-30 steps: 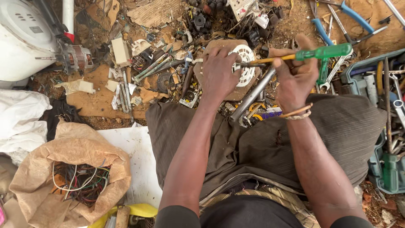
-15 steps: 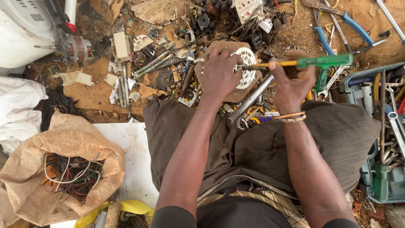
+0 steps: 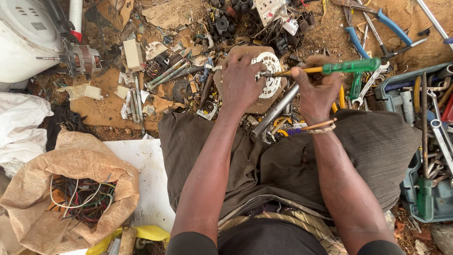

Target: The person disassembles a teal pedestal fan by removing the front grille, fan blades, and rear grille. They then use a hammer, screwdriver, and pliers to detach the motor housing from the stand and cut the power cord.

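— What do we have our hands on?

— Our left hand (image 3: 243, 82) is spread over a round white slotted part (image 3: 270, 74), its grip closed down on it, pinning it on a brown board (image 3: 264, 101) on the ground just past our knees. Our right hand (image 3: 317, 89) has its grip shut around a green-handled screwdriver (image 3: 349, 66), which lies nearly level, the handle pointing to 3 o'clock and the yellow shank running to 9 o'clock until the tip meets the white part.

— And around that?

— A grey metal tube (image 3: 273, 112) slants from under the board toward 7 o'clock, onto our lap. At 1 o'clock of the right hand lie blue-handled pliers (image 3: 377, 28); at 3 o'clock a teal tool case (image 3: 427, 203) holds wrenches. At 10 o'clock of the left hand sits a small electric motor (image 3: 81, 59) beside a white housing (image 3: 23, 42). At 8 o'clock, well apart, a brown paper sack (image 3: 71, 165) holds tangled wires.
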